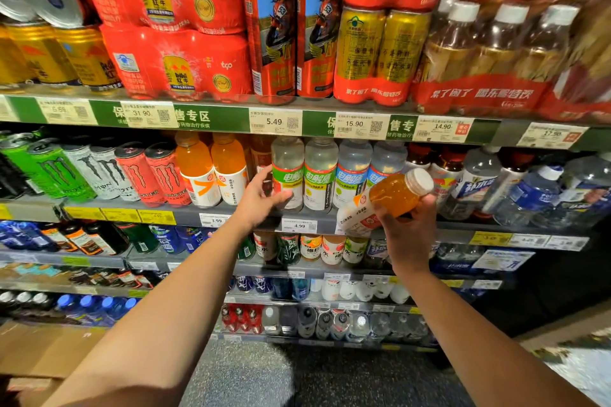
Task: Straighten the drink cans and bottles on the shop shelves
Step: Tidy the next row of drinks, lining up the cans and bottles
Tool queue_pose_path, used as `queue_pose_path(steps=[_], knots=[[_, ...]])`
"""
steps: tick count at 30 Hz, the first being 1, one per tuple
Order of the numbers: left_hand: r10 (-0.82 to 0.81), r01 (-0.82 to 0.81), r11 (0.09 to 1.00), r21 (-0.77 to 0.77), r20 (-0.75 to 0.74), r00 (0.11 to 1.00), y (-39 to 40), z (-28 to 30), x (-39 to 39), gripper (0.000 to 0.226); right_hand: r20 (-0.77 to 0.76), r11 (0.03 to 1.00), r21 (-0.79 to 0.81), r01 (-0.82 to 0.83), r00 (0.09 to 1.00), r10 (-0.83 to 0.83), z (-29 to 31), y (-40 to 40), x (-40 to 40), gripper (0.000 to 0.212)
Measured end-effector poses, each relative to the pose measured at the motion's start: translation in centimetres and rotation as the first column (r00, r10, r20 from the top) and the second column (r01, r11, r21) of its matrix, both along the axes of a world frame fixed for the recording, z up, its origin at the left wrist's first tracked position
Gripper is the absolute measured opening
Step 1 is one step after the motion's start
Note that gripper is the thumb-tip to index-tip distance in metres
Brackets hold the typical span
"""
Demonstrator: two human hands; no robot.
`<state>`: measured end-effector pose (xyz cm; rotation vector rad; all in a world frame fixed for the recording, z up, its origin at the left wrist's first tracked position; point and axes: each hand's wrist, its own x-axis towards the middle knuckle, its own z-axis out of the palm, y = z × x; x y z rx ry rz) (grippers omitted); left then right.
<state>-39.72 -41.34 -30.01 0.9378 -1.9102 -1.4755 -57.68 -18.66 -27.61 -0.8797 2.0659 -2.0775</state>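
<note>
Holding: my right hand [408, 225] grips an orange drink bottle [388, 200], fingers curled round its middle, at about 4 o'clock from frame centre
Bottle tilt: I see it lying slantwise, white cap up toward 2 o'clock, white-labelled base down toward 8 o'clock, in front of the shelf edge [185, 216]
Left hand: my left hand [261, 196] is at centre, fingers loosely spread, thumb resting against a green-labelled clear bottle [287, 175]; it holds nothing
Neighbours: two upright orange bottles [211, 170] stand at 9 o'clock of my left hand, Monster cans [109, 172] further that way
Above: tall red-and-gold cans [292, 33] at 12 o'clock
</note>
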Motion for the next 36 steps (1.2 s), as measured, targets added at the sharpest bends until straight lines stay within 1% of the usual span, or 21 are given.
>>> queue_pose_path(steps=[2, 4, 6, 9, 10, 12, 15, 17, 19, 21, 23, 25, 27, 28, 29, 30, 32, 34, 36], knots=[[0.01, -0.01, 1.0, 0.001, -0.005, 1.0, 0.1, -0.1, 0.0, 0.07, -0.008, 1.0, 0.012, -0.003, 1.0, 0.003, 0.0, -0.1, 0.1, 0.058], [0.028, -0.027, 0.999, 0.033, -0.041, 0.999, -0.1, -0.3, 0.3, 0.066, -0.018, 1.0, 0.028, 0.003, 1.0, -0.002, 0.0, -0.2, 0.3, 0.062], [0.027, -0.025, 0.999, 0.032, -0.065, 0.998, -0.4, -0.4, 0.6, 0.061, -0.02, 0.999, 0.031, -0.006, 1.0, 0.006, 0.0, -0.3, 0.6, 0.067], [0.044, -0.044, 0.999, 0.012, -0.038, 0.998, -0.4, -0.3, 0.7, 0.058, -0.063, 0.997, 0.04, -0.069, 0.995, 0.071, 0.2, -0.6, 1.4, 0.077], [0.08, -0.08, 0.997, 0.001, -0.046, 0.996, -0.3, -0.3, 0.9, 0.055, -0.078, 0.995, 0.041, -0.092, 0.992, 0.095, 0.3, -0.8, 1.7, 0.078], [0.204, -0.207, 0.978, -0.031, -0.077, 0.976, -0.3, -0.3, 1.5, 0.044, -0.102, 0.988, 0.073, -0.136, 0.984, 0.143, 0.6, -1.5, 2.4, 0.078], [0.415, -0.42, 0.895, -0.15, -0.07, 0.907, -0.5, 0.0, 3.5, 0.026, -0.112, 0.971, 0.108, -0.213, 0.968, 0.224, 1.0, -2.9, 4.2, 0.06], [0.491, -0.494, 0.839, -0.229, -0.073, 0.868, -0.8, 0.4, 4.9, 0.014, -0.073, 0.959, 0.113, -0.261, 0.96, 0.27, 1.4, -4.1, 5.9, 0.062], [0.524, -0.522, 0.791, -0.319, -0.086, 0.847, -1.2, 0.8, 6.0, 0.018, -0.1, 0.959, 0.111, -0.262, 0.957, 0.273, 1.6, -5.6, 7.7, 0.067], [0.536, -0.527, 0.756, -0.388, -0.096, 0.839, -1.8, 1.4, 6.9, 0.022, -0.096, 0.956, 0.109, -0.273, 0.954, 0.283, 1.8, -7.2, 9.4, 0.069], [0.554, -0.55, 0.736, -0.395, -0.116, 0.825, -2.5, 1.9, 7.8, 0.03, -0.135, 0.962, 0.13, -0.239, 0.957, 0.256, 2.1, -8.7, 11.0, 0.071], [0.558, -0.562, 0.725, -0.398, -0.139, 0.818, -3.5, 2.0, 9.0, 0.036, -0.235, 0.974, 0.153, -0.167, 0.951, 0.199, 2.3, -10.3, 12.7, 0.07], [0.556, -0.564, 0.707, -0.427, -0.158, 0.816, -4.2, 2.0, 9.9, 0.044, -0.349, 0.982, 0.182, -0.042, 0.931, 0.104, 2.2, -11.8, 14.1, 0.068], [0.548, -0.554, 0.705, -0.443, -0.156, 0.822, -4.7, 2.1, 10.3, 0.05, -0.38, 0.983, 0.184, 0.019, 0.923, 0.054, 2.1, -12.6, 14.6, 0.067], [0.536, -0.536, 0.712, -0.454, -0.143, 0.832, -5.1, 2.2, 10.6, 0.057, -0.371, 0.983, 0.174, 0.054, 0.928, 0.015, 1.9, -13.3, 15.1, 0.065], [0.528, -0.519, 0.721, -0.459, -0.121, 0.841, -5.5, 2.2, 10.9, 0.064, -0.317, 0.984, 0.172, 0.054, 0.948, 0.004, 1.9, -13.9, 15.5, 0.064], [0.538, -0.505, 0.727, -0.465, -0.071, 0.84, -6.3, 2.3, 11.2, 0.074, -0.234, 0.974, 0.224, 0.019, 0.972, 0.035, 1.9, -14.7, 16.0, 0.062], [0.571, -0.511, 0.711, -0.483, -0.026, 0.82, -6.9, 2.5, 11.5, 0.078, -0.247, 0.976, 0.216, 0.029, 0.969, 0.026, 1.7, -15.4, 16.3, 0.063], [0.58, -0.485, 0.695, -0.53, 0.016, 0.814, -7.2, 2.6, 11.8, 0.08, -0.296, 0.976, 0.204, 0.071, 0.955, -0.008, 2.0, -15.9, 16.7, 0.064]])
